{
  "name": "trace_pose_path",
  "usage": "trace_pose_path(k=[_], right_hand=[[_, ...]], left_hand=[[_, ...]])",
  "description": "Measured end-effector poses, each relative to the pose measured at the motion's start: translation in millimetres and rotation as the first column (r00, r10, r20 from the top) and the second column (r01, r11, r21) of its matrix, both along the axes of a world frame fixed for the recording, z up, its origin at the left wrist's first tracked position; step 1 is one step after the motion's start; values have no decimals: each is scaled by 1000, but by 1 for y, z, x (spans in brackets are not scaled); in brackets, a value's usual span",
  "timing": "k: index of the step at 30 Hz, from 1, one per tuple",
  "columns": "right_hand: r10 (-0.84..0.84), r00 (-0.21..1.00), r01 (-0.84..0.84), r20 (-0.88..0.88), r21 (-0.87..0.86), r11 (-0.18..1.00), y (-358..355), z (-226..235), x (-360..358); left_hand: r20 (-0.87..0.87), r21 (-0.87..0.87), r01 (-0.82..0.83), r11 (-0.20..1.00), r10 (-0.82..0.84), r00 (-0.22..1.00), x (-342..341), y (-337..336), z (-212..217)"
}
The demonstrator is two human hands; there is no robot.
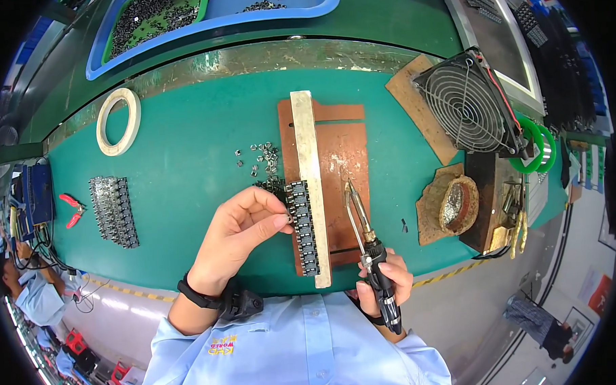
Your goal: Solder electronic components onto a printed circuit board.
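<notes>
My left hand (pixel 236 234) is closed in a pinch on a small metal part at the left edge of a strip of black components (pixel 302 226). That strip lies along a pale metal bar (pixel 307 145) on a brown board (pixel 340 154). In my right hand (pixel 392 279) is a soldering iron (pixel 374 251) with a thin tube beside its shaft. The iron's tip points away from me, over the board's right part. Loose small metal parts (pixel 266 158) lie left of the board, partly hidden by my left hand.
Finished-looking component strips (pixel 113 211), red-handled cutters (pixel 72 210) and a tape roll (pixel 118 122) lie left. At right stand a fan (pixel 464 104), a round crusted dish (pixel 458 205) and a green solder spool (pixel 542 149). A blue tray (pixel 268 16) sits at the back.
</notes>
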State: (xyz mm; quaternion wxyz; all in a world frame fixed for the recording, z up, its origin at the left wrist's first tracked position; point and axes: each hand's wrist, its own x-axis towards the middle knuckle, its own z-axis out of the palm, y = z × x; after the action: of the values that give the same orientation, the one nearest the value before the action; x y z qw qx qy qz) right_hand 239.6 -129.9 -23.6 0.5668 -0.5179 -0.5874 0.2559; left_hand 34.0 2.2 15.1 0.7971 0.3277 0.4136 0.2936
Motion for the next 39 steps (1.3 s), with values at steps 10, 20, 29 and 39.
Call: trace_pose_path(k=[10,20,29,39], right_hand=[[30,999,-30,16,3,1000,1,-4,4],[-6,996,5,-89,-20,1000,-1,1,-2],[83,990,-88,-117,-31,996,-11,13,-2],[132,989,-128,61,-72,989,-13,30,-16]], left_hand=[[31,11,-1,1000,1,1000,3,3,-4],[27,26,7,1000,-7,1000,1,-1,-3],[35,25,38,999,-39,999,-13,-9,-5],[19,4,31,1000,-31,999,-17,-11,-6]])
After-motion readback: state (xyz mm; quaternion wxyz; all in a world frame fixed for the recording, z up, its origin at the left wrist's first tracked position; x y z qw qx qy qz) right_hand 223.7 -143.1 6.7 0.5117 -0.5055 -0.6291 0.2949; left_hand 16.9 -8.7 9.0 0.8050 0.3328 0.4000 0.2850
